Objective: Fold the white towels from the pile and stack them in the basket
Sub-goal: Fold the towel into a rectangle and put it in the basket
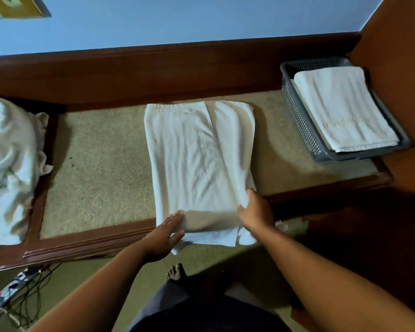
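One folded towel (pixel 343 109) lies in the basket (pixel 295 109), upper right; the pile (pixel 7 164) waits far left. My left grip (pixel 164 236) and right grip (pixel 255 212) pinch the near edge of the centre towel (pixel 197 159), mid-fold.

One wide-angle view from the person's head looks forward and down along both forearms. The left hand (pixel 163 238) and right hand (pixel 256 212) are close, low in frame, at the near edge of a towel (pixel 197 159) filling the centre. The left border cuts the towel pile (pixel 7 164); the basket (pixel 297 121) sits upper right and a wall (pixel 201 20) runs across the top.
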A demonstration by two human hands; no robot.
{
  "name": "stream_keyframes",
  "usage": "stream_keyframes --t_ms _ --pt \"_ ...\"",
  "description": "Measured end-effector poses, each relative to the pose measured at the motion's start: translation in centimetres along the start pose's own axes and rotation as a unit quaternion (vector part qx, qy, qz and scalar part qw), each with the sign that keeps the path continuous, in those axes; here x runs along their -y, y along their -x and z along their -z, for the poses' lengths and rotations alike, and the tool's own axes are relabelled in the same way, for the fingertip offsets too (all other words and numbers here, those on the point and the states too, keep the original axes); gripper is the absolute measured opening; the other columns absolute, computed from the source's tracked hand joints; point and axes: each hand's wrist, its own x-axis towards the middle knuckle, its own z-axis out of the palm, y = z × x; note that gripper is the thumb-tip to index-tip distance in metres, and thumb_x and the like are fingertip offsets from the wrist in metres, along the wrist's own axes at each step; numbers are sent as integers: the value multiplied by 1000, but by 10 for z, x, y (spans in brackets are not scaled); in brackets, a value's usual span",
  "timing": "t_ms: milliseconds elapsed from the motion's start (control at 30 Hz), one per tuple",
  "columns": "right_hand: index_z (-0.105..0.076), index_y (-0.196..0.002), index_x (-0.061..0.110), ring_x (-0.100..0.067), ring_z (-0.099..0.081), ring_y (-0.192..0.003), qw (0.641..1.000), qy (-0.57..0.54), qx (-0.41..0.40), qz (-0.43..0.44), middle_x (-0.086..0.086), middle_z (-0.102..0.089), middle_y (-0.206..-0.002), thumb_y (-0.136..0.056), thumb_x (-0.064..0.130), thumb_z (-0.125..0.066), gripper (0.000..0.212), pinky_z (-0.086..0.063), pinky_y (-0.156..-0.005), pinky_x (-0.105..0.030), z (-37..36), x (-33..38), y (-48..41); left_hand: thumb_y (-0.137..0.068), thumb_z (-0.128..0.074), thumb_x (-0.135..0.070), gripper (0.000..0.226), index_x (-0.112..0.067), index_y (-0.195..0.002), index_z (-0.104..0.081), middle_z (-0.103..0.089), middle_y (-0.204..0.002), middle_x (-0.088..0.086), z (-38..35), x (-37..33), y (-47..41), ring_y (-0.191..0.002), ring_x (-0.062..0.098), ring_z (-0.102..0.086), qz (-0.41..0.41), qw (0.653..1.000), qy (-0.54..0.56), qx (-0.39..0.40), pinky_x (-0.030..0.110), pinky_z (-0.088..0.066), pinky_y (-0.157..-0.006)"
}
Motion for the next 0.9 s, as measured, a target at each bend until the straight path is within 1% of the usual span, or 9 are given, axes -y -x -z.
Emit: stream_keyframes --t_ms 100,167,200,300,400,500,600,767,900 --pt "-42 -145 24 -28 -55 -122 985 12 122 125 -5 -55 -136 -91 23 -54 55 -47 -96 -35 -43 39 43 -105 -43 -43 63 -32 -160 -13 -21 -157 -19 16 4 2 -151 10 -18 38 978 207 10 29 -17 -123" --pt "-33 -152 29 -23 -51 -126 945 16 266 188 -3 -49 -143 -93 37 -42 60 -43 -105 -37 -67 56 68 -102 -49 -49 68 -39 -159 -12 -31 -153 -15 25 9 3 -146 11 -28 68 951 300 2 32 -26 -119" --pt "-39 -149 28 -21 -52 -125 932 12 298 206 -3 -50 -141 -92 41 -34 58 -42 -106 -37 -77 58 77 -100 -51 -53 73 -41 -158 -8 -33 -154 -11 28 14 2 -144 13 -34 80 946 315 -2 34 -30 -118" --pt "-59 -127 23 -20 -54 -120 955 9 241 171 -1 -52 -131 -97 25 -46 33 -43 -102 -36 -93 44 85 -103 -49 -47 79 -37 -159 6 -37 -157 -8 28 18 1 -129 7 -47 68 951 299 28 24 -40 -103" --pt "-54 -124 26 -22 -53 -118 987 56 118 93 2 -46 -128 -89 21 -59 36 -47 -95 -37 -98 18 81 -105 -47 -32 84 -31 -156 20 -26 -158 -17 25 15 6 -142 2 -31 17 974 215 65 11 -30 -105" --pt "-49 -133 27 -25 -52 -120 978 150 49 133 -1 -44 -136 -74 16 -68 63 -50 -90 -40 -101 -7 84 -102 -51 -45 89 -52 -147 26 -15 -158 -25 25 17 10 -150 10 -24 -36 997 -25 69 42 -28 -119" --pt "-38 -143 31 -27 -42 -132 967 189 60 157 -3 -38 -147 -68 14 -70 83 -44 -98 -44 -101 -21 85 -100 -43 -56 84 -50 -148 26 2 -169 -6 24 11 12 -154 17 -14 -59 947 -310 68 49 -20 -118" --pt "-46 -143 24 -35 -44 -135 979 167 31 111 -12 -41 -148 -68 21 -73 80 -41 -106 -50 -105 -2 80 -101 -41 -56 82 -37 -157 17 9 -169 -1 31 3 10 -154 19 -12 -77 920 -376 80 49 -23 -115" --pt "-8 -157 38 -23 -4 -152 986 115 83 88 1 4 -166 -87 20 -62 90 -16 -121 -52 -107 3 79 -100 -40 -56 80 -38 -158 12 0 -167 -1 33 8 -2 -150 25 -18 -84 919 -379 59 52 -25 -114"
